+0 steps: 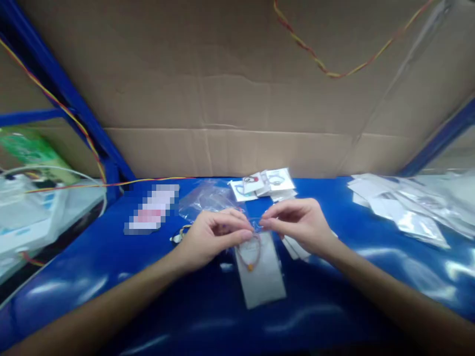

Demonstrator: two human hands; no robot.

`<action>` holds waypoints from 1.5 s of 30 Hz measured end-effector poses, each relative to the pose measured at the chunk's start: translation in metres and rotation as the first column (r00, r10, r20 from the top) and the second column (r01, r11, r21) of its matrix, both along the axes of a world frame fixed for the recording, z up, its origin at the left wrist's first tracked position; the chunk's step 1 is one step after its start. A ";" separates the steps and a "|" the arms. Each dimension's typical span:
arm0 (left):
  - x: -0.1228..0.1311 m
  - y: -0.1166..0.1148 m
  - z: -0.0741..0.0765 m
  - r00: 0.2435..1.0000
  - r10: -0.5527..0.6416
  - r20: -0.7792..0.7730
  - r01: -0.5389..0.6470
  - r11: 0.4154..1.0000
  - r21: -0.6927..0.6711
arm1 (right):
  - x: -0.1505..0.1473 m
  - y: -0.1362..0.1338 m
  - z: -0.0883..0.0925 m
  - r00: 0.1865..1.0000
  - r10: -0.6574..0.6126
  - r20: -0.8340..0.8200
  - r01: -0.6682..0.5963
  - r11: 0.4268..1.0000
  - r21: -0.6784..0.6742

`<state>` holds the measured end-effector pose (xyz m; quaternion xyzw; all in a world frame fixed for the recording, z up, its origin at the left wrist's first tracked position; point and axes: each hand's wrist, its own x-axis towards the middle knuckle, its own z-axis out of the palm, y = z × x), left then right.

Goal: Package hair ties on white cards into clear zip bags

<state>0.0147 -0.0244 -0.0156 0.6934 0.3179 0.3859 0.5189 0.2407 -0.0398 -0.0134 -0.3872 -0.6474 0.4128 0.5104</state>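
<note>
A thin pinkish cord bracelet with a small orange bead hangs in a loop below my fingertips. My left hand is closed in a pinch on the bracelet's upper end. My right hand pinches beside it, thumb against fingers; whatever is between them is too small and blurred to make out. Behind the loop is a pale rectangular card, seemingly in a clear sleeve, low over the blue surface. Close to my left hand are a crumpled clear plastic bag and a dark-and-yellow cord piece.
Printed cards in sleeves lie at the back. White packets are heaped at the right. A pixelated slip lies left. Pale cards rest under my right hand. Cardboard walls the back; twisted red-yellow wire droops across it.
</note>
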 end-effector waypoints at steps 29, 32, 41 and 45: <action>-0.003 -0.005 -0.001 0.996 0.060 -0.061 -0.046 0.976 0.215 | -0.003 -0.008 -0.004 0.957 -0.209 0.200 0.132 0.931 0.340; -0.004 -0.004 -0.002 0.997 0.061 -0.046 -0.048 0.972 0.230 | -0.003 -0.008 -0.004 0.952 -0.231 0.202 0.147 0.920 0.362; -0.006 -0.007 -0.003 0.992 0.026 -0.124 0.019 0.937 0.348 | -0.002 -0.010 -0.008 0.951 -0.238 0.197 0.126 0.881 0.455; -0.004 -0.005 -0.005 1.000 0.017 -0.011 -0.015 0.986 0.169 | -0.004 -0.010 -0.007 0.957 -0.237 0.168 0.155 0.905 0.396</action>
